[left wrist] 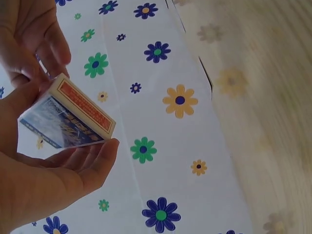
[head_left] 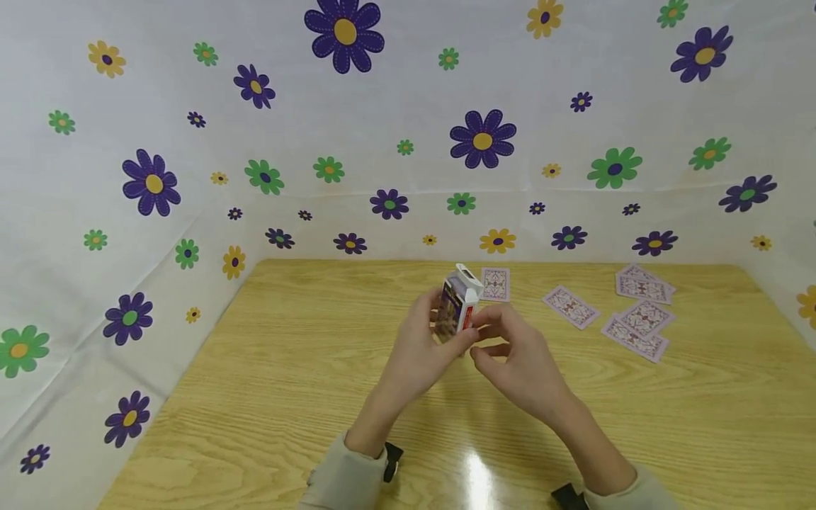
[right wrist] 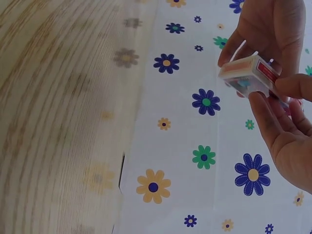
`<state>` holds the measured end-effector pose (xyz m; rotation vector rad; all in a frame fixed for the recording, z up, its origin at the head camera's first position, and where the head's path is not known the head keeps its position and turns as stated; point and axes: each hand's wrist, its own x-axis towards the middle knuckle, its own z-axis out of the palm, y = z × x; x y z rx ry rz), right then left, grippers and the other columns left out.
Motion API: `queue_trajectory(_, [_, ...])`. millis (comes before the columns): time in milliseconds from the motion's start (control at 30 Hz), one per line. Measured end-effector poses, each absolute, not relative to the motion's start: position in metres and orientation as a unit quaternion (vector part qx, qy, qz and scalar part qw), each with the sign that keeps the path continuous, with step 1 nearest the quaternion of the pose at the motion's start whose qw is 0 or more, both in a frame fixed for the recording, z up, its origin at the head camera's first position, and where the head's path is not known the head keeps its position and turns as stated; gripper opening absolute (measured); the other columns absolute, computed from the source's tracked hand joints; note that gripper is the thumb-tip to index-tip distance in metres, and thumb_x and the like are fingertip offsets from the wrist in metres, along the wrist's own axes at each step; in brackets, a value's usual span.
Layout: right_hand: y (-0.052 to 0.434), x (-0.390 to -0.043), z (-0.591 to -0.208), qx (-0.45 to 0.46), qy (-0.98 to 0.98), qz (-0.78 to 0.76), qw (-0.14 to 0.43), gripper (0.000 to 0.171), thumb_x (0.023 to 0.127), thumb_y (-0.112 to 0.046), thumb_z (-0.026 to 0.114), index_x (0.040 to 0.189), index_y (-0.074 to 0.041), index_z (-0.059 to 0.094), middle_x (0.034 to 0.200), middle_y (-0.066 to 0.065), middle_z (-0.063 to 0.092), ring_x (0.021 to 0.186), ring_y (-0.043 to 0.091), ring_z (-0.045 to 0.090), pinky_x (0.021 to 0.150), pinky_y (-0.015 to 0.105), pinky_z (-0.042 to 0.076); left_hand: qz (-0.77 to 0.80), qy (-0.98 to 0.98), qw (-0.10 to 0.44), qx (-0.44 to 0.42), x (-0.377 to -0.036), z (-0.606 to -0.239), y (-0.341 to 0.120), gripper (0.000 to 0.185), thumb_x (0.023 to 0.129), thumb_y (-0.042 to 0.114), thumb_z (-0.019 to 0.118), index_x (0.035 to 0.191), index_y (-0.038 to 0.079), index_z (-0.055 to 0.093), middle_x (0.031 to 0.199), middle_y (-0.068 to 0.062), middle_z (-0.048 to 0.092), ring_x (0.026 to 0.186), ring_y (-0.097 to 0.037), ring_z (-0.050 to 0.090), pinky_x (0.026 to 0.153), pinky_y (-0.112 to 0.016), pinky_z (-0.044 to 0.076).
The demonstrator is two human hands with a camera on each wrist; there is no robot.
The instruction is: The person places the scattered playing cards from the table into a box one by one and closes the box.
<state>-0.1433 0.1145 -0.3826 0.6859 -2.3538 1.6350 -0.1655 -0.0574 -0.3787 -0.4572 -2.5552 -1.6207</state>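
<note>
The left hand (head_left: 414, 347) grips a small card box (head_left: 451, 315) upright and slightly tilted above the middle of the table (head_left: 287, 368), thumb in front, fingers partly hidden behind it. The box's top flap (head_left: 469, 275) stands raised. The right hand (head_left: 525, 365) is loosely bent, thumb apart from forefinger, fingertips at the box's right side; I cannot tell how firmly they touch. Beyond, the flap slightly overlaps the view of one patterned card (head_left: 497, 285); farther right lie a single card (head_left: 570, 307) and two overlapping pairs (head_left: 645, 319), before a flowered cloth (head_left: 408, 92)
</note>
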Motion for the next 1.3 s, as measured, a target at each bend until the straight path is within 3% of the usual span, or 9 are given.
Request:
queue_trajectory(400, [0.117,-0.152,-0.385,0.241,-0.841,0.479,0.072,0.026,0.088,0.005,0.066,0.113,-0.002,0.062,0.11,0.009,0.066,0.103,0.027,0.064,0.086,0.042,0.057,-0.423,-0.888,0.082,-0.16,-0.168,-0.369,-0.088,0.074,0.083,0.023,0.08,0.143,0.002,0.041,0.126,-0.013,0.053,0.102,-0.022,0.055,0.083,-0.033,0.053])
queue_trajectory(700, [0.142,-0.184,-0.397,0.159,-0.9,0.402,0.054,0.038,0.092,-0.008,0.065,0.127,0.006,0.058,0.128,0.024,0.059,0.116,0.042,0.055,0.096,0.055,0.049,-0.362,-0.919,0.06,-0.141,-0.167,-0.366,-0.1,0.074,0.082,0.024,0.081,0.141,0.001,0.043,0.123,-0.015,0.053,0.099,-0.022,0.054,0.08,-0.032,0.054])
queue_trajectory(933, [0.141,-0.231,-0.408,0.145,-0.95,0.276,-0.026,0.059,0.098,-0.023,0.058,0.144,0.009,0.041,0.146,0.036,0.038,0.132,0.054,0.04,0.106,0.063,0.037,-0.33,-0.934,0.037,-0.132,-0.166,-0.369,-0.102,0.075,0.08,0.026,0.083,0.141,0.005,0.044,0.123,-0.015,0.054,0.1,-0.024,0.055,0.082,-0.035,0.054])
queue_trajectory(1133, [0.132,-0.26,-0.423,0.102,-0.969,0.201,-0.106,0.062,0.103,-0.034,0.046,0.154,-0.002,0.031,0.154,0.036,0.023,0.14,0.057,0.023,0.11,0.068,0.026,-0.318,-0.938,0.032,-0.136,-0.166,-0.369,-0.103,0.076,0.08,0.027,0.083,0.141,0.002,0.044,0.119,-0.016,0.054,0.096,-0.024,0.054,0.077,-0.034,0.053])
queue_trajectory(1233, [0.128,-0.269,-0.427,0.086,-0.971,0.185,-0.124,0.06,0.104,-0.037,0.04,0.153,-0.004,0.033,0.152,0.037,0.027,0.139,0.057,0.024,0.111,0.067,0.024,-0.32,-0.937,0.03,-0.135,-0.166,-0.368,-0.103,0.076,0.08,0.026,0.083,0.141,0.001,0.044,0.12,-0.018,0.054,0.096,-0.024,0.055,0.076,-0.034,0.054])
queue_trajectory(1300, [0.125,-0.273,-0.427,0.077,-0.972,0.188,-0.12,0.056,0.104,-0.039,0.04,0.146,-0.002,0.044,0.144,0.036,0.04,0.135,0.056,0.033,0.11,0.065,0.029,-0.321,-0.937,0.029,-0.134,-0.166,-0.367,-0.103,0.076,0.08,0.026,0.082,0.141,0.001,0.044,0.121,-0.018,0.054,0.096,-0.025,0.055,0.076,-0.034,0.054])
